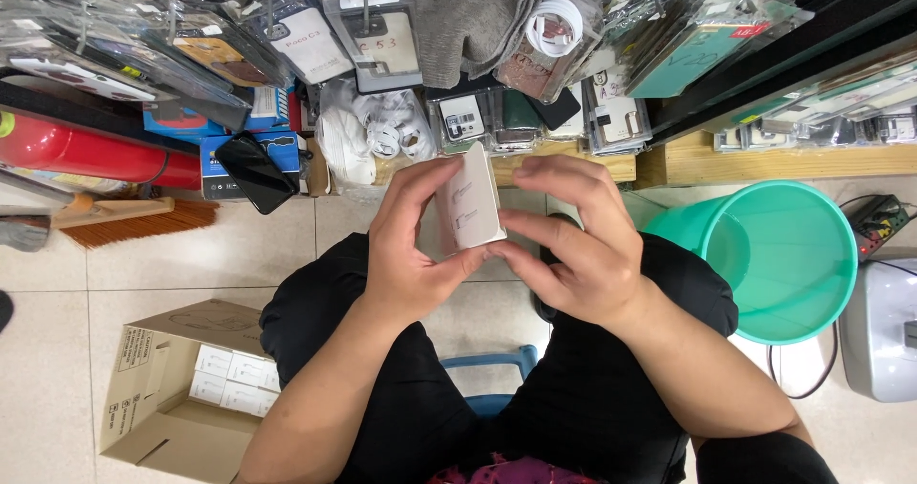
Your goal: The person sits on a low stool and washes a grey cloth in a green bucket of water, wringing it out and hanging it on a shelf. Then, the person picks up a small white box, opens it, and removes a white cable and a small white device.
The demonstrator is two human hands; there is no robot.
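Your left hand (413,255) and right hand (573,245) pinch a small white box (468,202) by its edges, raised above your lap. The grip is fingertip-only, so I judge it could slip and drop to the tiled floor (57,350). Both wrists angle inward, fingers curled.

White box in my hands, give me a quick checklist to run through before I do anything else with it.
1. Left hand on the white box: ok, fingers wrap its left side.
2. Right hand on box: ok, fingertips at its right edge.
3. Box shut: cannot tell.
4. Box held over the lap, apart from the shelf goods: ok.
5. Carton open on the floor at left, small boxes inside: ok.
6. Green bucket upright at right: ok.
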